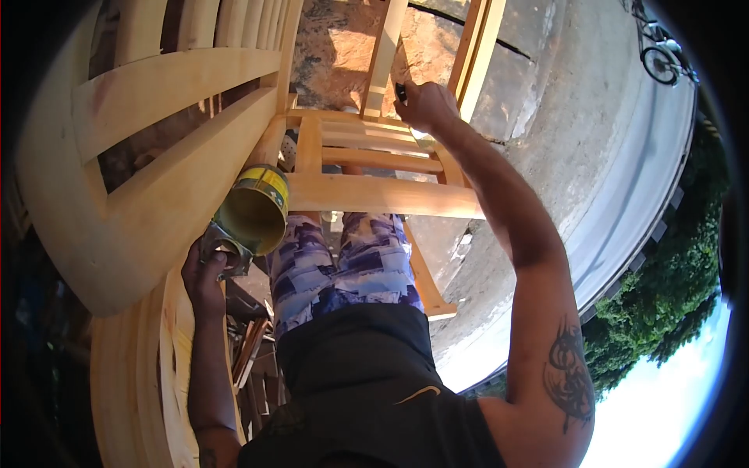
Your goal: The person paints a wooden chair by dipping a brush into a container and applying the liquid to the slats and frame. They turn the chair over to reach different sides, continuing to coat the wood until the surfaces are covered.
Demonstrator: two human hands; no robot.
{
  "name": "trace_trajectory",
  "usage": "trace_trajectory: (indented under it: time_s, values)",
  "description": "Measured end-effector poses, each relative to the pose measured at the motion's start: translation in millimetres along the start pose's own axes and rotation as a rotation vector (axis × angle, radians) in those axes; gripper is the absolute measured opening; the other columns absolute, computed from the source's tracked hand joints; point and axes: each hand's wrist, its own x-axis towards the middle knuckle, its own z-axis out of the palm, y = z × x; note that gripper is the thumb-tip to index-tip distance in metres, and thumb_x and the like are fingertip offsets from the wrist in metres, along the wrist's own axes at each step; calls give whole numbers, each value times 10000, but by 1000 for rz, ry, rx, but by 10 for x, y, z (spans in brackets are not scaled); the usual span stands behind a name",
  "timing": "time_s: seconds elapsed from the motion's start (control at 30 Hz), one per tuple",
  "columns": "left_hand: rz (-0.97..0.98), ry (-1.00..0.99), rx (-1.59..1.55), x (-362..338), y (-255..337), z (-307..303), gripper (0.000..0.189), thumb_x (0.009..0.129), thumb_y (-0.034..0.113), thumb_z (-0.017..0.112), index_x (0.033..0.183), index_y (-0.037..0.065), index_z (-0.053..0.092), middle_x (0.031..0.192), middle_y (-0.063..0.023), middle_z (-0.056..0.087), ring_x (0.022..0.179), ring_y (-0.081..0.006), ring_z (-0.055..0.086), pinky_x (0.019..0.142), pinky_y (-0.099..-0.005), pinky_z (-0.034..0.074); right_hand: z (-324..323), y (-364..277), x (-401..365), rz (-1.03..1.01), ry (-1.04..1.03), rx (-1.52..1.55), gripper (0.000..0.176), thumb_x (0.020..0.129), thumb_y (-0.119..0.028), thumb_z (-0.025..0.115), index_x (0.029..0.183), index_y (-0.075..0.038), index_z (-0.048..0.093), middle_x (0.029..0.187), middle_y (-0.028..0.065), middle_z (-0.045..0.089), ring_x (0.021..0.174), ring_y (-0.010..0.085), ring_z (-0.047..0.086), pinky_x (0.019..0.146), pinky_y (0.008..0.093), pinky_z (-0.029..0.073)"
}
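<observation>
My left hand point(204, 274) is closed on the side of an open tin can point(265, 195) with a yellow and dark label. The can is tilted so its mouth faces me, and its inside is tan. A crumpled greenish piece point(228, 248) sits at the can's side, under my fingers. Stretched out forward, my right hand point(429, 108) is closed around something whose small dark end point(401, 93) shows. Its kind is hidden by my fingers. That hand is beside a pale wooden bar point(384, 58) of a slatted wooden frame point(374, 193).
On the left stands a large slatted wooden piece point(179, 179), close to the can. More boards point(129, 382) are below it. A paved walkway point(538, 148) and a road run along the right, with a bicycle point(663, 62) at the far right.
</observation>
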Motion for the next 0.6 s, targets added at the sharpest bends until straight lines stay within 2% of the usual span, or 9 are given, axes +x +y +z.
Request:
trace_trajectory:
  time_s: [0.1, 0.2, 0.23, 0.3, 0.37, 0.47, 0.5, 0.6]
  values:
    - [-4, 8, 13, 26, -31, -62, 564, 824, 61, 565, 1373, -49, 496, 1236, -108, 613, 1071, -191, 622, 848, -327, 549, -34, 40, 181, 32, 16, 55, 372, 901, -384, 560, 1085, -84, 680, 913, 192, 719, 883, 348, 706, 800, 430, 567]
    - [-9, 9, 23, 16, 68, -26, 557, 822, 61, 564, 1365, -47, 502, 1234, -108, 611, 1064, -194, 623, 867, -326, 536, 261, 184, 408, 16, -19, 119, 380, 905, -392, 557, 1093, -86, 680, 912, 185, 720, 876, 344, 707, 792, 432, 571]
    - [-15, 13, 14, 13, 64, -30, 554, 822, 61, 565, 1361, -47, 505, 1231, -108, 612, 1061, -194, 624, 866, -326, 535, 364, 199, 536, -9, -134, -9, 374, 916, -373, 540, 1105, -87, 688, 936, 169, 726, 890, 343, 707, 781, 431, 575]
    - [-31, 22, -5, 15, 26, -63, 546, 820, 62, 567, 1352, -47, 511, 1225, -108, 613, 1055, -194, 624, 864, -325, 532, 651, 256, 596, -125, -228, -165, 397, 886, -414, 581, 1048, -70, 693, 873, 168, 721, 840, 350, 705, 754, 433, 567]
    - [-43, 49, -1, 5, -15, -129, 539, 818, 64, 577, 1343, -45, 520, 1214, -106, 617, 1052, -192, 622, 870, -323, 525, 827, 222, 659, -182, -298, -264, 354, 866, -374, 605, 1011, -69, 709, 878, 165, 721, 850, 345, 706, 742, 429, 568]
    - [-22, 105, 45, 22, -29, -172, 491, 812, 111, 572, 1282, -31, 542, 1133, -92, 624, 1013, -182, 620, 867, -310, 515, 959, -61, 829, -181, -376, -335, 218, 851, -194, 615, 988, -93, 751, 987, 159, 728, 954, 320, 711, 748, 413, 582]
    - [-11, 122, 68, 22, -38, -181, 471, 810, 133, 568, 1253, -25, 551, 1096, -86, 627, 995, -178, 619, 864, -304, 512, 859, -199, 787, -192, -308, -277, 191, 819, -137, 649, 968, -81, 755, 985, 163, 726, 963, 322, 709, 753, 392, 581]
    - [-10, 148, 32, 12, -83, -213, 469, 805, 126, 573, 1249, -26, 557, 1093, -83, 626, 988, -173, 615, 866, -303, 499, 665, -379, 758, -184, -340, -237, 194, 813, -108, 657, 979, -84, 754, 985, 156, 729, 964, 309, 712, 753, 379, 582]
